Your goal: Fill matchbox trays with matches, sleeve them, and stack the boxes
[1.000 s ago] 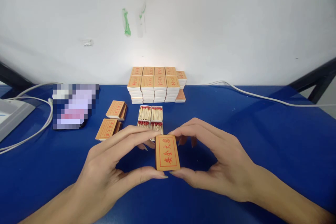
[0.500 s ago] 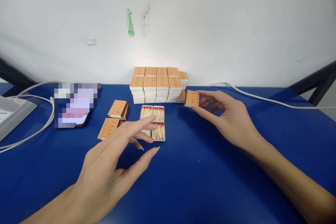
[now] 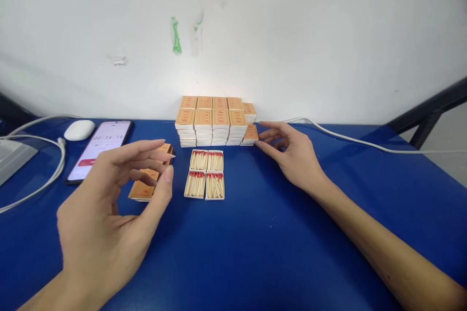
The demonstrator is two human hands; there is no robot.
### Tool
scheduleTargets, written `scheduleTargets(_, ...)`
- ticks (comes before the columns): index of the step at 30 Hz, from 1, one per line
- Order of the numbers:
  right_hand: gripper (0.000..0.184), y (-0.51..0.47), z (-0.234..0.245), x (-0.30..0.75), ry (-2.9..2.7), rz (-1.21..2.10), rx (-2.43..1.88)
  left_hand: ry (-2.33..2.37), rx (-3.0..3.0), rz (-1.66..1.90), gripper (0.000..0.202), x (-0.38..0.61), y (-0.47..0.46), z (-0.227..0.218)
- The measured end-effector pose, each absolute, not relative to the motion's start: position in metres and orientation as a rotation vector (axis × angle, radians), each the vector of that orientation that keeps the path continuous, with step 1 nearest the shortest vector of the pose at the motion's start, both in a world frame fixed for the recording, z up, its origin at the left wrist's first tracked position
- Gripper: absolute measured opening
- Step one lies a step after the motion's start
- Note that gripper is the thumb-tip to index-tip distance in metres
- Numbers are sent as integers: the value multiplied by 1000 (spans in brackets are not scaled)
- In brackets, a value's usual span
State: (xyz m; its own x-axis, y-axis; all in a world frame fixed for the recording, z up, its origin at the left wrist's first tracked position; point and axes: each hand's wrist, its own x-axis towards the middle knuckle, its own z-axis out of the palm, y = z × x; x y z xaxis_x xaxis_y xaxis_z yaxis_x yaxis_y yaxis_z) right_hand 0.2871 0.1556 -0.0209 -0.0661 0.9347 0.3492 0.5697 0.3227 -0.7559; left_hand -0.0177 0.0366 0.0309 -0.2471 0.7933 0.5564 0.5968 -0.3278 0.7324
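My left hand [image 3: 120, 199] hovers, fingers curved and thumb apart, with nothing between them. It partly covers two orange matchbox sleeves [image 3: 140, 192] on the desk. Right of it, several matchbox trays [image 3: 215, 185] full of red-tipped matches lie in a tight block. Behind them stands a layered stack of matchboxes [image 3: 202, 119] with orange tops and white sides. My right hand [image 3: 288, 155] is at the stack's right end, its thumb tip against the right edge of a low matchbox [image 3: 250, 133]. Its fingers are spread around that box's corner, not clasping it.
A phone [image 3: 105, 138] showing a timer lies on the left of the blue desk [image 3: 248, 252], beside a white earbud case [image 3: 79, 129]. White cables [image 3: 62, 165] loop at the left, and another cable [image 3: 350, 138] runs along the wall at the right.
My right hand has moved left and set its matchbox down at the stack's right end, loosening its fingers. My left hand has moved left from the match trays to over the sleeves.
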Motion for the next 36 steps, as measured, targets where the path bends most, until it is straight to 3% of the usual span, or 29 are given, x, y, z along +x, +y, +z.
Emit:
scheduleTargets(5, 47, 155, -20, 283, -1745, 516, -1348, 1842, 1850, 1518, 40, -30, 47, 32)
scheduleTargets(8, 47, 154, -20, 283, -1752, 502, -1352, 2071, 1913, 1265, 49, -40, 55, 32)
scheduleTargets(15, 51, 151, -17, 283, -1784, 458, -1370, 2124, 2033, 970, 47, -57, 68, 30)
scheduleTargets(19, 46, 136, -12, 278, -1807, 316, -1377, 2116, 2053, 903, 54, -65, 74, 25)
scheduleTargets(25, 12, 95, 8, 253, -2140, 129, -1027, 2127, 1909, 920, 51, -71, 82, 21)
scheduleTargets(36, 17, 75, -9, 235, -2350, 296, -764, 2180, 1820, 891, 42, -67, 83, 27)
